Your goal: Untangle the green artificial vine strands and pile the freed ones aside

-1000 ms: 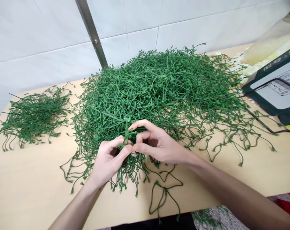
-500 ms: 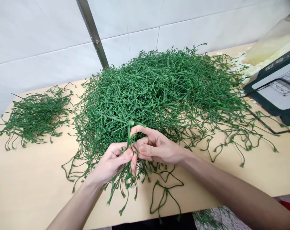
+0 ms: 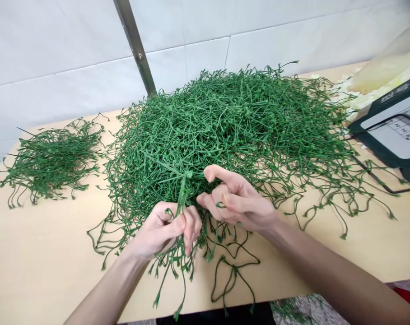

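Observation:
My left hand [image 3: 173, 228] is closed around a green plastic stem [image 3: 182, 194], whose pale stub end stands up above the fingers. Several thin strands with budded tips hang below that hand. To its right, my right hand [image 3: 237, 198] has its index finger raised and its thumb bent toward the other fingers. A thin green strand [image 3: 220, 205] shows at that thumb tip, partly hidden by the fingers. Both hands are in front of a large heap of green plastic stems [image 3: 221, 117] on the table.
A smaller pile of stems [image 3: 54, 158] lies at the left of the wooden table [image 3: 29, 253]. One loose branched stem [image 3: 235, 271] is near the front edge. At right stand a dark labelled box [image 3: 391, 122] and white petals [image 3: 350, 97]. A metal post [image 3: 137, 49] rises behind.
My right hand has moved right, away from my left hand, and its index finger has lifted off the stem. My left hand keeps its hold on the stem.

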### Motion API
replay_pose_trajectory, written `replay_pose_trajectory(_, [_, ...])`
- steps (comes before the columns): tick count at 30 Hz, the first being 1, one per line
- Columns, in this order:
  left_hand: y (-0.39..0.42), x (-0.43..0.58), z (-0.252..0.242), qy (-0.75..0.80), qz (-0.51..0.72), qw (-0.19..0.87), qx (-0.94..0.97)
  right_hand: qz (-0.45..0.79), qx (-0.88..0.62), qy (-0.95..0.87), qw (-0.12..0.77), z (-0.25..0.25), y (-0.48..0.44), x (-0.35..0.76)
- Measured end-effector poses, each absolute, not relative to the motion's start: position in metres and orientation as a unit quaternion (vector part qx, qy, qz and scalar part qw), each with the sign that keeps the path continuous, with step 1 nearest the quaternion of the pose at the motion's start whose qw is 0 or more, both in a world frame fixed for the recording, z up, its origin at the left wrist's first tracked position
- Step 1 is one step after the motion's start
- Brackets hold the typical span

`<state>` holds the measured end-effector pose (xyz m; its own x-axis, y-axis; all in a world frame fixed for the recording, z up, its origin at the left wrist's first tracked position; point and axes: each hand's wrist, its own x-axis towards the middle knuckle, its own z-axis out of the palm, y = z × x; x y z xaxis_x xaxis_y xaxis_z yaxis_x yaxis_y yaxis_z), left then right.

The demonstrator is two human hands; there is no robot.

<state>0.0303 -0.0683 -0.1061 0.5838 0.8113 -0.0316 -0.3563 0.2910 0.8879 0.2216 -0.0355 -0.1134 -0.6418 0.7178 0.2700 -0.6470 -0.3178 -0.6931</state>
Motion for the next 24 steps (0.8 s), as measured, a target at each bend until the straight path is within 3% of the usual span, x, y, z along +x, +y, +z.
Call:
replay_pose_trajectory(8, [-0.066, 0.029, -0.107, 0.352, 0.451, 0.673, 0.469, 0.549, -0.230, -0.600, 0.535, -0.116, -0.025, 0.221])
replay_pose_trajectory(12, [-0.067, 0.027, -0.115, 0.373, 0.493, 0.638, 0.459, 0.449, -0.250, -0.683, 0.519, -0.111, -0.028, 0.219])
replay_pose_trajectory(18, [-0.067, 0.025, -0.117, 0.432, 0.500, 0.601, 0.450, 0.464, -0.316, -0.680, 0.471, -0.112, -0.033, 0.215])
replay_pose_trajectory(24, [-0.066, 0.029, -0.114, 0.375, 0.528, 0.614, 0.450, 0.520, -0.334, -0.636, 0.461, -0.114, -0.034, 0.211])
